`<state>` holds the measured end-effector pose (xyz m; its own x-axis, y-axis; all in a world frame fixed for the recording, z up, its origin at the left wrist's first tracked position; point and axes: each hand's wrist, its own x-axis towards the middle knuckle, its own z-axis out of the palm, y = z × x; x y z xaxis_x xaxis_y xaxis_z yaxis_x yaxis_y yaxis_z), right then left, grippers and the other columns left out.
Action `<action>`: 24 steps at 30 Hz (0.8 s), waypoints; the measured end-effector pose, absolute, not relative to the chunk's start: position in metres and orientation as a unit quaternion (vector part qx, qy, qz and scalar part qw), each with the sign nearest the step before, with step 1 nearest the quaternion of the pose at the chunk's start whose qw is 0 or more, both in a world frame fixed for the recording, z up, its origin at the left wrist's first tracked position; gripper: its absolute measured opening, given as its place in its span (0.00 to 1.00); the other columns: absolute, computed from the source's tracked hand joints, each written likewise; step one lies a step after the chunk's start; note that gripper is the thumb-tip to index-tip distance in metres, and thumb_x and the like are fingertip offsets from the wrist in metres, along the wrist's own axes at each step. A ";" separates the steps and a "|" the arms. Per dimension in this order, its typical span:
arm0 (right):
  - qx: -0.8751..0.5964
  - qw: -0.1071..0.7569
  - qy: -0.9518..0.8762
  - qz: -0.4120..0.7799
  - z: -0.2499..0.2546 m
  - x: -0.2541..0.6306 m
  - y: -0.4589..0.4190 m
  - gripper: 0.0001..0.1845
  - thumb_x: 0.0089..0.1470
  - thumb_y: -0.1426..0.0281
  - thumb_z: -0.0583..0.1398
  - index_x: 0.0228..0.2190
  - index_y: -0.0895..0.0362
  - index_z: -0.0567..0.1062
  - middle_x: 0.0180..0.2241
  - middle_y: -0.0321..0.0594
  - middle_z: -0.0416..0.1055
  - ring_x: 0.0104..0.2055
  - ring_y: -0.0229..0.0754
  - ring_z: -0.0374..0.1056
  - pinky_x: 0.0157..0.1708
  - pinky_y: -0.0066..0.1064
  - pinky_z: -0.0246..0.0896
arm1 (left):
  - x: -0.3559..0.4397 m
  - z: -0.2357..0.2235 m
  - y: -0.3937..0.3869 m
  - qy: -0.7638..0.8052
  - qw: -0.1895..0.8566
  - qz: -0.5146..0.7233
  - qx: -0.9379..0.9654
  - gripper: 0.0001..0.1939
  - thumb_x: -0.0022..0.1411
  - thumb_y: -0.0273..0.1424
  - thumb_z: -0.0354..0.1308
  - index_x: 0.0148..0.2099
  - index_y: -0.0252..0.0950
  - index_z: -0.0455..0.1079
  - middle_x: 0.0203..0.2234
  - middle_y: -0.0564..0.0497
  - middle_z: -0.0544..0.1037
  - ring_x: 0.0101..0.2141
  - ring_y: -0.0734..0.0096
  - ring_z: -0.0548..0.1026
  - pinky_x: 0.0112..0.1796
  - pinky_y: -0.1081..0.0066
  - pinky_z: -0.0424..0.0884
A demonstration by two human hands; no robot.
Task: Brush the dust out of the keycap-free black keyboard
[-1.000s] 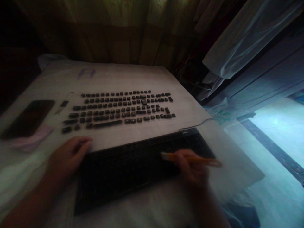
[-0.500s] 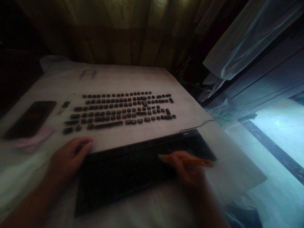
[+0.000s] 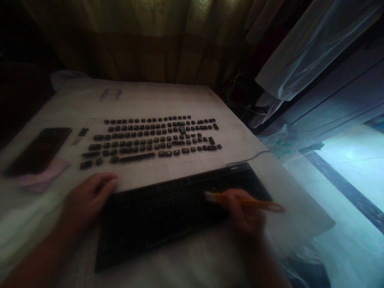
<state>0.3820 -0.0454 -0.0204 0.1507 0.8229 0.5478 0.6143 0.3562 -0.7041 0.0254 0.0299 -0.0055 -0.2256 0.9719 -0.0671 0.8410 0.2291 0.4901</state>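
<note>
A black keyboard (image 3: 150, 220) with its keycaps off lies at a slant on the white-covered table. My right hand (image 3: 244, 212) grips a brush with an orange handle (image 3: 264, 205), and its pale bristles (image 3: 210, 196) are over the right half of the keyboard; whether they touch is too dark to tell. At the keyboard's upper left corner rests my left hand (image 3: 90, 196), fingers curled in and thumb alongside, with nothing visible in it. Beyond the keyboard, loose black keycaps (image 3: 151, 139) lie in several rows.
A dark phone (image 3: 39, 151) lies on a pink cloth (image 3: 45, 176) at the left. Near it is a small dark tool with a wire loop (image 3: 83, 132). A cable (image 3: 249, 159) runs from the keyboard over the table's right edge. Curtains (image 3: 144, 48) hang behind.
My right hand and the brush have shifted slightly to the right over the keyboard. My left hand, the keyboard and the keycaps stay where they were.
</note>
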 end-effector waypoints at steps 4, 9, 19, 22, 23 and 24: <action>-0.562 0.503 -0.648 0.104 -0.021 0.382 -0.045 0.07 0.63 0.72 0.58 0.33 0.52 0.76 0.27 0.34 0.77 0.26 0.40 0.74 0.26 0.30 0.69 | 0.025 -0.007 0.030 0.762 0.179 0.178 0.596 0.26 0.54 0.52 0.45 0.42 0.42 0.74 0.41 0.48 0.83 0.41 0.56 0.79 0.45 0.60 0.72; -0.543 0.478 -0.680 0.122 -0.022 0.380 -0.042 0.07 0.63 0.73 0.58 0.32 0.53 0.74 0.26 0.33 0.77 0.27 0.40 0.74 0.27 0.30 0.68 | 0.022 -0.009 0.030 0.757 0.173 0.177 0.604 0.25 0.54 0.51 0.45 0.41 0.43 0.75 0.40 0.49 0.83 0.40 0.58 0.79 0.44 0.62 0.73; -0.535 0.456 -0.697 0.139 -0.019 0.377 -0.040 0.08 0.63 0.74 0.56 0.33 0.53 0.74 0.26 0.33 0.76 0.27 0.38 0.74 0.28 0.29 0.68 | 0.024 -0.006 0.030 0.766 0.171 0.171 0.595 0.26 0.53 0.52 0.45 0.41 0.43 0.75 0.38 0.49 0.82 0.37 0.59 0.79 0.44 0.62 0.73; -0.534 0.457 -0.696 0.146 -0.019 0.378 -0.041 0.08 0.63 0.73 0.57 0.34 0.53 0.75 0.27 0.33 0.77 0.27 0.39 0.75 0.28 0.29 0.68 | 0.026 -0.004 0.031 0.771 0.176 0.166 0.590 0.26 0.52 0.52 0.45 0.41 0.43 0.74 0.39 0.49 0.82 0.38 0.59 0.79 0.45 0.62 0.73; -0.535 0.462 -0.692 0.147 -0.019 0.378 -0.041 0.08 0.63 0.73 0.57 0.34 0.53 0.75 0.27 0.33 0.77 0.27 0.39 0.74 0.27 0.29 0.68 | 0.027 -0.004 0.031 0.773 0.175 0.166 0.587 0.26 0.52 0.52 0.45 0.41 0.43 0.74 0.39 0.49 0.82 0.38 0.59 0.79 0.45 0.62 0.73; -0.537 0.468 -0.686 0.147 -0.019 0.378 -0.042 0.07 0.63 0.73 0.58 0.34 0.53 0.76 0.27 0.33 0.78 0.26 0.39 0.74 0.26 0.29 0.68 | 0.027 -0.003 0.031 0.774 0.174 0.166 0.586 0.27 0.52 0.53 0.44 0.41 0.43 0.74 0.39 0.49 0.82 0.38 0.59 0.79 0.44 0.62 0.73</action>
<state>0.3777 -0.0416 -0.0194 0.0149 0.8739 0.4858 0.5993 0.3811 -0.7040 0.0270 0.0314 -0.0033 -0.2533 0.9645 -0.0752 0.8485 0.2589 0.4616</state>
